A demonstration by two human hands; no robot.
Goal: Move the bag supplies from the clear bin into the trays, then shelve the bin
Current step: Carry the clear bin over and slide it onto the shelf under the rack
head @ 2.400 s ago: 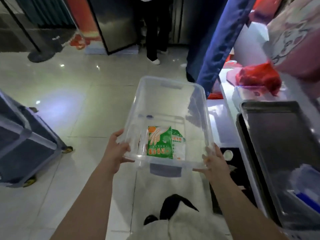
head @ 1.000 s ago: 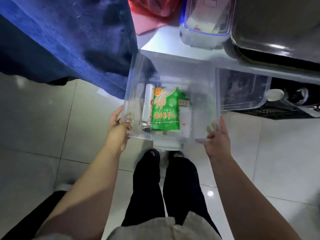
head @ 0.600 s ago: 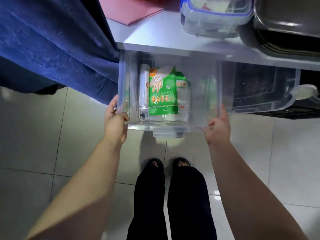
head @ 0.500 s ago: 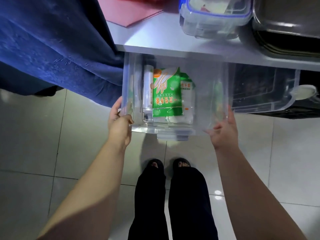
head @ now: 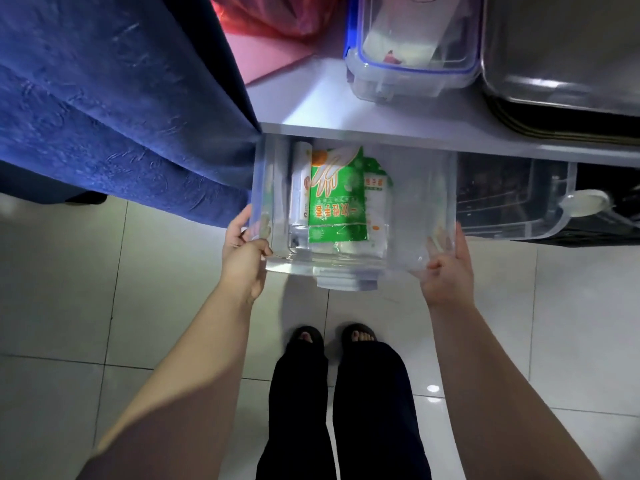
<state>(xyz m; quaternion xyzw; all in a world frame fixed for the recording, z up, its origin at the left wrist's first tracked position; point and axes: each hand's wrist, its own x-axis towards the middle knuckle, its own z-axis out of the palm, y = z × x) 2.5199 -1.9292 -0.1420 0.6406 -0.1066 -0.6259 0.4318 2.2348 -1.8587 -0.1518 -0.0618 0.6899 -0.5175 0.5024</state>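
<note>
The clear bin [head: 420, 202] sits partly under the white table top [head: 311, 105], its near end sticking out toward me. Inside lie a green glove packet [head: 337, 199], a white roll [head: 299, 188] to its left and a smaller packet [head: 375, 202] to its right. My left hand [head: 244, 261] grips the bin's near left corner. At the near right corner my right hand [head: 448, 271] holds the rim. A metal tray [head: 561, 60] rests on the table top at the upper right.
A blue curtain [head: 114, 98] hangs just left of the bin. Another clear bin [head: 512, 199] sits under the table to the right. A blue-rimmed clear container [head: 412, 50] and a red bag [head: 273, 12] are on the table. My feet [head: 329, 337] stand on the tiled floor below.
I turned from the open floor to face the table and carried the bin in under its top. Over the last half second it has stayed in much the same place, both hands still on it.
</note>
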